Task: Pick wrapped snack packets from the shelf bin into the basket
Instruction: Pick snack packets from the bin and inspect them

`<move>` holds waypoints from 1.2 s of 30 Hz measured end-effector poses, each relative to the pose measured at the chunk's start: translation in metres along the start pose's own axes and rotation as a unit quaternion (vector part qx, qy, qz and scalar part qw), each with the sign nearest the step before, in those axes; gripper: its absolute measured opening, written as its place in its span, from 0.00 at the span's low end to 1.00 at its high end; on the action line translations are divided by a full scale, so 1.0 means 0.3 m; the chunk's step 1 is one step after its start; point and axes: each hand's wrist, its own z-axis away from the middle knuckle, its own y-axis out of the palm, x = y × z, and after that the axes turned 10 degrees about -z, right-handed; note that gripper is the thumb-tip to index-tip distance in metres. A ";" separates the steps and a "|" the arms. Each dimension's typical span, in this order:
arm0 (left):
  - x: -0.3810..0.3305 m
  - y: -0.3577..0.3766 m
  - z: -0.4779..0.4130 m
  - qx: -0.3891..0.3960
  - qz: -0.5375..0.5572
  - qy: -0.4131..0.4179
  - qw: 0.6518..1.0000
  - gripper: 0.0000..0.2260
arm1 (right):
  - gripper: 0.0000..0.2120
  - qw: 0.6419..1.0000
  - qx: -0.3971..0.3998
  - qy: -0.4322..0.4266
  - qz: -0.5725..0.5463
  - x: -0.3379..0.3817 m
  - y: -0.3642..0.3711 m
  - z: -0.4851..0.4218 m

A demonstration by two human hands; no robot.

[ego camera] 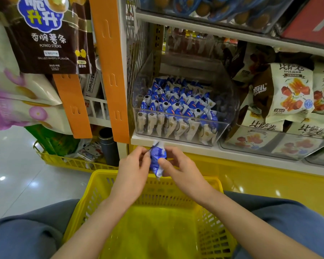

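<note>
1. The left hand (pixel 134 169) and right hand (pixel 179 169) both grasp one blue-and-white snack packet (pixel 157 157), with the fingers curled round its sides.
2. The packet is above the far rim of the yellow basket (pixel 101 176), just below the front edge of the white shelf (pixel 232 154).
3. The clear shelf bin (pixel 144 71) at the shelf's left end holds rows of matching packets.
</note>
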 end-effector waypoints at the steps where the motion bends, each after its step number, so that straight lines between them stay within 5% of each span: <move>1: 0.001 0.000 -0.007 0.006 0.046 -0.031 0.998 0.08 | 0.15 1.000 0.007 -0.003 -0.017 0.002 -0.001 0.000; 6: -0.052 -0.017 -0.008 0.124 0.334 -0.170 0.919 0.15 | 0.26 1.000 -0.008 -0.009 -0.007 0.005 -0.001 0.010; 13: -0.079 -0.031 0.018 0.140 0.301 -0.100 0.938 0.11 | 0.30 0.997 -0.054 -0.013 0.057 -0.006 -0.004 0.008; 18: -0.070 -0.039 0.005 0.078 0.274 -0.125 0.951 0.10 | 0.16 0.997 -0.034 -0.013 0.063 0.008 -0.001 0.004; 23: -0.058 -0.043 -0.017 0.052 0.361 -0.215 0.906 0.08 | 0.08 0.999 0.011 0.009 0.037 0.028 -0.027 -0.003; 30: -0.062 -0.057 -0.027 0.101 0.476 -0.281 0.827 0.11 | 0.11 1.000 -0.010 -0.020 0.021 0.042 -0.033 0.003; 36: -0.083 -0.051 -0.016 0.195 0.442 -0.182 0.857 0.15 | 0.07 0.994 -0.090 -0.023 -0.049 0.086 -0.068 -0.010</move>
